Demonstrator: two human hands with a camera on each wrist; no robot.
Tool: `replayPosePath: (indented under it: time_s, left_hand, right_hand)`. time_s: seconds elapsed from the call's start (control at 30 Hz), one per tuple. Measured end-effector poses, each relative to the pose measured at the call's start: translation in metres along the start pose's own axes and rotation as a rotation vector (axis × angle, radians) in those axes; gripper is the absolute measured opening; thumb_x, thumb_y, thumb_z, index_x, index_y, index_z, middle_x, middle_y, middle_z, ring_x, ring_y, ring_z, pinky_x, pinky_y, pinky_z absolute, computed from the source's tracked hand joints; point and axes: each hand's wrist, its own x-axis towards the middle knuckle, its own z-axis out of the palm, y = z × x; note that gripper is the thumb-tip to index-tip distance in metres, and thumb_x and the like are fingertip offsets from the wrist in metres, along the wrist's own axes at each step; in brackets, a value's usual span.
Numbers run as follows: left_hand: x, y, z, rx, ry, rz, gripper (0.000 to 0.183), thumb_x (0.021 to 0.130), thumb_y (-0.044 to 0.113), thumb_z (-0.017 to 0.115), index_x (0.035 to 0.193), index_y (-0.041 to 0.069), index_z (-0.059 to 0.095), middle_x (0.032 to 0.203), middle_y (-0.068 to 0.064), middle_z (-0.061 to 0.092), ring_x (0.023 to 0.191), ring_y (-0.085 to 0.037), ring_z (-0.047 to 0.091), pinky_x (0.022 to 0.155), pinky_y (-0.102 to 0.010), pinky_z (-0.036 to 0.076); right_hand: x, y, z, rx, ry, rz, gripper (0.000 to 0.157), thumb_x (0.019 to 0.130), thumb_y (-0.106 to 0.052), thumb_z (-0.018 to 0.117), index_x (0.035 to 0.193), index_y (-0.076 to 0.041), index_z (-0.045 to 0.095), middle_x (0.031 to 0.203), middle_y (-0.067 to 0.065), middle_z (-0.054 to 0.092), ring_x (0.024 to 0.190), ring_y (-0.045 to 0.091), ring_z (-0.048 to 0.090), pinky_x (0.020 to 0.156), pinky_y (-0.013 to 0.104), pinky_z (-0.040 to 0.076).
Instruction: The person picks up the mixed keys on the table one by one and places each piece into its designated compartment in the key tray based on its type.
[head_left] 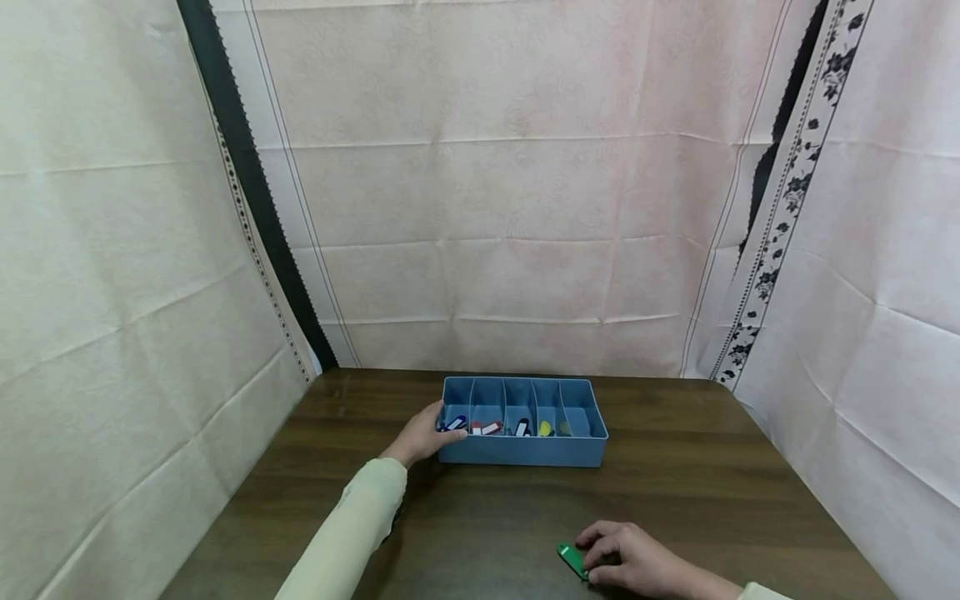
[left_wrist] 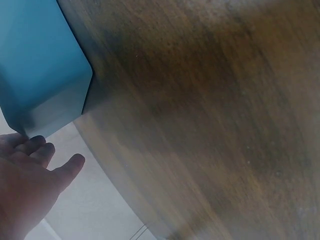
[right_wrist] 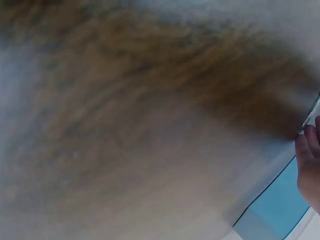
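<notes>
At the left end of a blue divided tray (head_left: pixel 521 451), my left hand (head_left: pixel 424 435) has its fingers along the end wall and its thumb over the front corner. In the left wrist view the fingertips (left_wrist: pixel 36 140) meet the tray's end, while the thumb stands out straight, apart from it. My right hand (head_left: pixel 633 560), low over the table at the front right, pinches the lower end of a small, narrow green piece (head_left: pixel 570 557) between thumb and fingers. The green piece has a pale mark near its upper end.
Several small pieces lie in the tray's compartments: blue-and-white ones (head_left: pixel 456 423), red-and-white ones (head_left: pixel 491 428), a dark-and-white one (head_left: pixel 522 427) and a yellow one (head_left: pixel 544 428). The brown wooden table (head_left: pixel 480 517) is bordered by pale hanging cloths (head_left: pixel 487 192) at back and sides.
</notes>
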Motion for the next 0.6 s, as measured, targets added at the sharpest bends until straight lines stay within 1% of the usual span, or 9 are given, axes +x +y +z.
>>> replayPosePath:
  time_s: [0.13, 0.23, 0.3, 0.37, 0.43, 0.53, 0.6]
  left_hand:
    - [0.000, 0.000, 0.001, -0.005, 0.003, -0.015, 0.085, 0.092, 0.037, 0.071, 0.156, 0.005, 0.026, 0.157, -0.018, 0.032, 0.142, -0.039, 0.032, 0.112, -0.059, 0.027]
    - [0.000, 0.000, 0.001, -0.002, 0.003, -0.019, 0.086, 0.091, 0.040, 0.071, 0.156, 0.006, 0.027, 0.157, -0.017, 0.033, 0.141, -0.039, 0.033, 0.111, -0.058, 0.028]
    - [0.000, 0.000, 0.001, -0.001, 0.005, -0.016, 0.086, 0.091, 0.040, 0.072, 0.156, 0.007, 0.027, 0.157, -0.017, 0.034, 0.141, -0.039, 0.034, 0.111, -0.058, 0.028]
    - [0.000, 0.000, 0.001, -0.003, 0.006, -0.010, 0.085, 0.091, 0.040, 0.072, 0.156, 0.007, 0.028, 0.156, -0.017, 0.034, 0.141, -0.039, 0.034, 0.111, -0.058, 0.028]
    - [0.000, 0.001, 0.001, -0.001, 0.006, -0.009, 0.084, 0.092, 0.038, 0.072, 0.156, 0.006, 0.028, 0.156, -0.017, 0.034, 0.141, -0.039, 0.034, 0.111, -0.059, 0.028]
    - [0.000, 0.000, 0.001, 0.007, 0.007, -0.010, 0.084, 0.092, 0.038, 0.072, 0.156, 0.005, 0.027, 0.156, -0.018, 0.034, 0.141, -0.039, 0.033, 0.111, -0.059, 0.028]
    - [0.000, 0.001, 0.001, 0.005, 0.008, -0.006, 0.084, 0.092, 0.038, 0.072, 0.155, 0.005, 0.028, 0.156, -0.018, 0.034, 0.141, -0.039, 0.034, 0.111, -0.059, 0.028]
  right_hand:
    - [0.001, -0.001, 0.001, -0.056, 0.012, -0.013, 0.015, 0.095, -0.031, 0.066, 0.098, -0.021, 0.077, 0.123, 0.005, 0.063, 0.109, 0.013, 0.061, 0.080, 0.024, 0.052]
    - [0.002, -0.002, 0.001, -0.031, 0.028, 0.026, 0.016, 0.096, -0.033, 0.066, 0.095, -0.021, 0.076, 0.123, 0.005, 0.063, 0.109, 0.013, 0.060, 0.081, 0.023, 0.051]
    - [0.004, -0.004, -0.001, 0.002, 0.060, 0.057, 0.016, 0.096, -0.031, 0.066, 0.094, -0.020, 0.076, 0.122, 0.007, 0.064, 0.109, 0.014, 0.061, 0.082, 0.024, 0.050]
    - [0.007, -0.007, -0.003, 0.025, 0.115, 0.091, 0.015, 0.095, -0.029, 0.067, 0.093, -0.018, 0.077, 0.120, 0.009, 0.065, 0.108, 0.017, 0.062, 0.082, 0.024, 0.050]
    - [0.011, -0.011, -0.006, 0.026, 0.177, 0.120, 0.013, 0.095, -0.027, 0.068, 0.092, -0.018, 0.077, 0.120, 0.011, 0.065, 0.109, 0.022, 0.062, 0.083, 0.025, 0.050]
    - [0.018, -0.016, -0.012, 0.032, 0.278, 0.189, 0.012, 0.094, -0.027, 0.069, 0.091, -0.018, 0.077, 0.120, 0.014, 0.065, 0.110, 0.029, 0.061, 0.083, 0.025, 0.050]
    - [0.023, -0.020, -0.017, 0.063, 0.346, 0.230, 0.011, 0.093, -0.025, 0.071, 0.090, -0.017, 0.077, 0.121, 0.017, 0.064, 0.110, 0.031, 0.061, 0.081, 0.025, 0.051]
